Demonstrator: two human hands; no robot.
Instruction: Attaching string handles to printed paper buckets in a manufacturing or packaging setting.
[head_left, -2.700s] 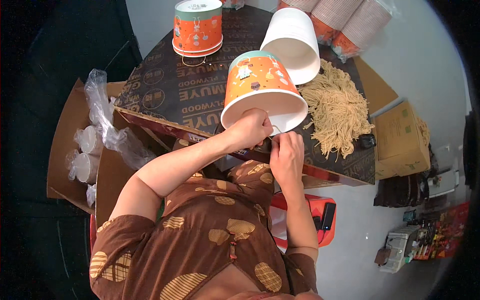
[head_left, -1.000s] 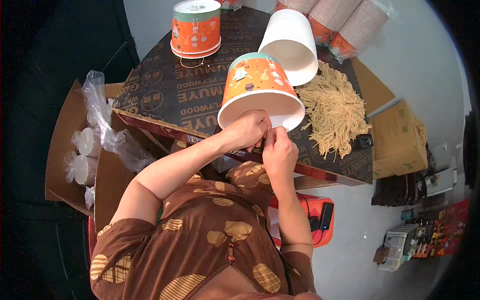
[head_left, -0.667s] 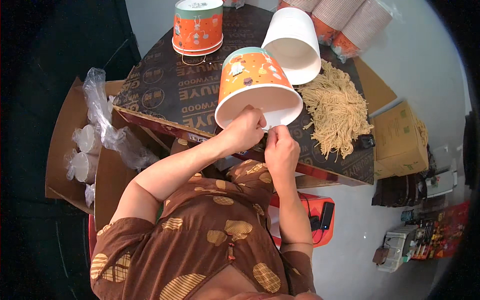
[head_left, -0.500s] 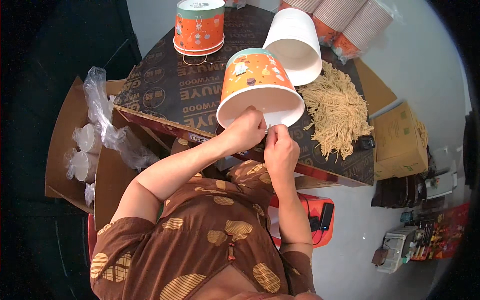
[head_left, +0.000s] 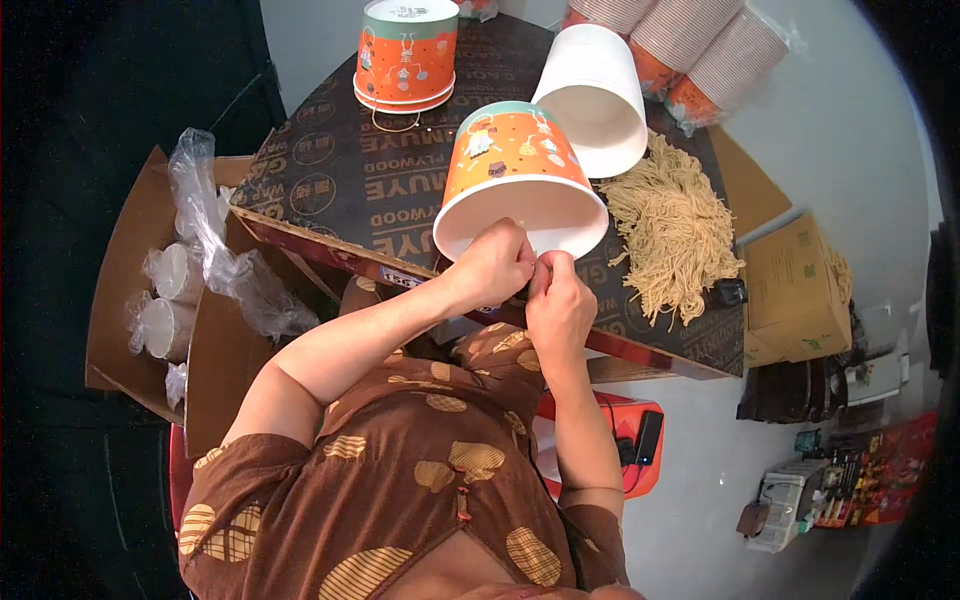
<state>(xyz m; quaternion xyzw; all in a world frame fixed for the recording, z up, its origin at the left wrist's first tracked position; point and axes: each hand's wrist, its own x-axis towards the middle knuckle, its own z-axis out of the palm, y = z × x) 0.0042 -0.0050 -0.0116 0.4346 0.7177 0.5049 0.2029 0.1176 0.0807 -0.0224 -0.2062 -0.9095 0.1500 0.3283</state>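
Your left hand and right hand curl their fingers before the mouth of the tilted orange paper bucket over the worktop; what they grip, I can't tell. Probably light, crushable: take its stiffer rim.

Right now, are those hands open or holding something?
Left hand: closed by the orange tub; anything held is hidden.
Right hand: closed beside the left; anything held cannot be told.

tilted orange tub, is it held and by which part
Cannot tell: at the lower rim of the tub, left hand and right hand hide any grip.
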